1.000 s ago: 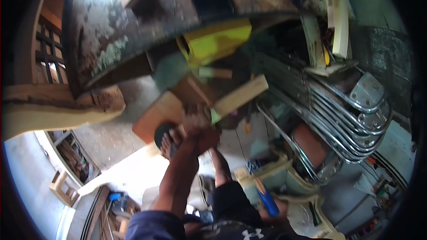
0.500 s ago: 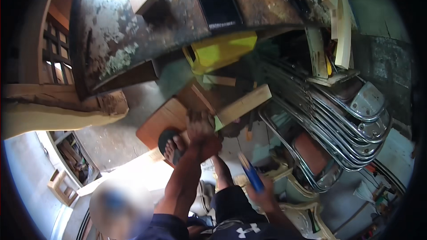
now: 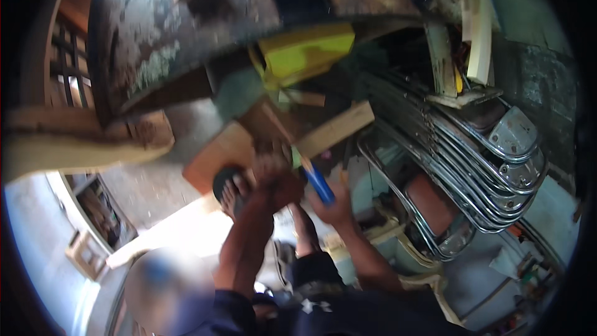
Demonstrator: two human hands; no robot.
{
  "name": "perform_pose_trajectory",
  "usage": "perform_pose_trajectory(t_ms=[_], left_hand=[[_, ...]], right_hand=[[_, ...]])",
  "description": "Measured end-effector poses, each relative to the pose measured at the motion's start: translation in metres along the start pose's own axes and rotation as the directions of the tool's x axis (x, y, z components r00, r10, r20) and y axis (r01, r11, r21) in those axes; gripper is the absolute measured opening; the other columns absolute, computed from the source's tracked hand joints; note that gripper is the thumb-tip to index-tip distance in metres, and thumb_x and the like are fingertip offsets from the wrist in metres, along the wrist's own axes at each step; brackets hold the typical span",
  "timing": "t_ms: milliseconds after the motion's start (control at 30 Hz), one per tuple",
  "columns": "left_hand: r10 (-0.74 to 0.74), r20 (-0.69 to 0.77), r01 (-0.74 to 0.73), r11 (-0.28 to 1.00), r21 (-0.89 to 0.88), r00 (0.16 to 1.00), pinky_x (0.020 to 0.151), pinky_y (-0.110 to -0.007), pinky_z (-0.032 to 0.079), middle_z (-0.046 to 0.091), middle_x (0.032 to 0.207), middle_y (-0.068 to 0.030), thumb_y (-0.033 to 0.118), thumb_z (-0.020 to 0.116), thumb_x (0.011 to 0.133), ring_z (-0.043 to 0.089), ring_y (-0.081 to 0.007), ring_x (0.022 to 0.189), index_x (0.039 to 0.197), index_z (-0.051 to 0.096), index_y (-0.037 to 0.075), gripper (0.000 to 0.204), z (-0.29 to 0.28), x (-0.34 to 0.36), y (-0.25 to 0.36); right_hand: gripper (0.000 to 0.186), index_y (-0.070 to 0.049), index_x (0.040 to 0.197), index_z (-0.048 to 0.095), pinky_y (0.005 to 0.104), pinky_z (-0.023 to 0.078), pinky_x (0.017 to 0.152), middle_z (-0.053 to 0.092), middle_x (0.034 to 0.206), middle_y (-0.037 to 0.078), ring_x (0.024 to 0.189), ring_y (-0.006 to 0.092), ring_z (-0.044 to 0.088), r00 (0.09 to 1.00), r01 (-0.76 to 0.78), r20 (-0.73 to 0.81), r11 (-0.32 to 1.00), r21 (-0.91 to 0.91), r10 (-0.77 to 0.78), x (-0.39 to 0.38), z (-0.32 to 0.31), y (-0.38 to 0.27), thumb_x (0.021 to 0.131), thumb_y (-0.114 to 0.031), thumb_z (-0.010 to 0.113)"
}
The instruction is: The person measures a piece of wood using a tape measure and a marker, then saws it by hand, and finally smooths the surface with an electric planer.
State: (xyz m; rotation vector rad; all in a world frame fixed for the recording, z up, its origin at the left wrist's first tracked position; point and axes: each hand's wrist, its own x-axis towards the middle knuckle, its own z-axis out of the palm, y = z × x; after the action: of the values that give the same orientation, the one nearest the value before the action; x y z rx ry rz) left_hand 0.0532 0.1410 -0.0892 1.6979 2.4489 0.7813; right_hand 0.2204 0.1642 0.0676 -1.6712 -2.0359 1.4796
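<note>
A long pale wooden beam (image 3: 339,127) lies slantwise low over the floor. My left hand (image 3: 270,165) is closed over it, its fingers partly smeared by motion. A thin brown strip (image 3: 278,121) sticks out beyond those fingers, and a small green patch (image 3: 296,157) shows beside them. Closed in my right hand (image 3: 336,205) is a blue tool (image 3: 318,183), stick-shaped with a narrow pale tip; its exact kind is unclear. The tip points up-left, close to the green patch and my left hand. My sandalled foot (image 3: 230,190) rests by a reddish-brown board (image 3: 214,155) under the beam.
A worn workbench (image 3: 230,18) spans the far side, with a yellow container (image 3: 305,56) below its edge. Folded metal chairs (image 3: 479,168) are stacked at the right. A thick wooden piece (image 3: 81,143) juts in from the left. Another person's blurred head (image 3: 165,292) is at lower left.
My right hand has moved up and left, bringing the blue tool's tip next to my left hand. My left hand stays at the beam. The whole view has shifted slightly.
</note>
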Motion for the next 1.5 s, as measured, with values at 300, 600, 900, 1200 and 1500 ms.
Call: perform_pose_trajectory(t_ms=[300,600,900,1200,1500], left_hand=[[-0.17,0.167,0.16,0.984,0.074,0.971,0.106,-0.048,0.04,0.069,0.08,-0.0178,0.023,0.066,0.08,0.065,-0.0334,0.085,0.091,0.067,0.009,0.018,-0.026,-0.008,-0.006],[-0.11,0.105,0.101,0.991,0.082,0.988,0.103,-0.049,0.041,0.069,0.082,-0.0187,0.024,0.065,0.083,0.065,-0.0345,0.089,0.087,0.065,0.006,0.018,-0.013,-0.017,-0.027],[0.008,-0.04,-0.001,0.985,0.172,0.999,0.103,-0.05,0.042,0.064,0.077,-0.0156,0.021,0.068,0.082,0.064,-0.034,0.082,0.09,0.064,0.008,0.016,0.001,-0.022,-0.009],[-0.042,0.097,0.038,0.998,0.045,0.994,0.105,-0.053,0.042,0.064,0.081,-0.0148,0.021,0.067,0.085,0.064,-0.0344,0.086,0.094,0.066,0.007,0.017,-0.016,-0.022,-0.017],[-0.11,0.182,0.097,0.992,0.082,0.977,0.108,-0.052,0.04,0.067,0.077,-0.0164,0.02,0.064,0.081,0.065,-0.0329,0.085,0.089,0.066,0.007,0.015,-0.022,-0.028,-0.016]], right_hand=[[0.051,-0.001,0.128,0.063,0.0281,0.049,0.053,0.061,0.065,0.001,0.056,0.0081,0.054,0.928,-0.365,0.152,0.914,0.177,0.341,-0.185,-0.099,-0.03,0.079,-0.01,0.073],[0.015,-0.004,0.094,0.067,0.0309,0.05,0.054,0.064,0.068,0.006,0.059,0.0133,0.062,0.955,-0.152,0.266,0.987,0.053,0.132,-0.161,-0.075,0.014,0.085,-0.015,0.072],[0.019,-0.001,0.077,0.057,0.036,0.038,0.05,0.051,0.06,0.011,0.052,0.0144,0.046,0.998,-0.059,0.009,0.997,0.044,0.058,-0.028,-0.01,-0.013,0.075,-0.014,0.071],[0.024,0.0,0.106,0.07,0.0329,0.049,0.058,0.06,0.07,0.004,0.062,0.0148,0.058,0.988,-0.139,0.091,0.983,0.12,0.128,-0.143,-0.074,-0.049,0.085,-0.008,0.066],[0.05,-0.005,0.137,0.054,0.0298,0.047,0.05,0.067,0.075,0.015,0.058,0.0179,0.064,0.728,-0.671,0.447,0.677,0.303,0.52,-0.181,-0.102,-0.049,0.098,-0.037,0.052]])
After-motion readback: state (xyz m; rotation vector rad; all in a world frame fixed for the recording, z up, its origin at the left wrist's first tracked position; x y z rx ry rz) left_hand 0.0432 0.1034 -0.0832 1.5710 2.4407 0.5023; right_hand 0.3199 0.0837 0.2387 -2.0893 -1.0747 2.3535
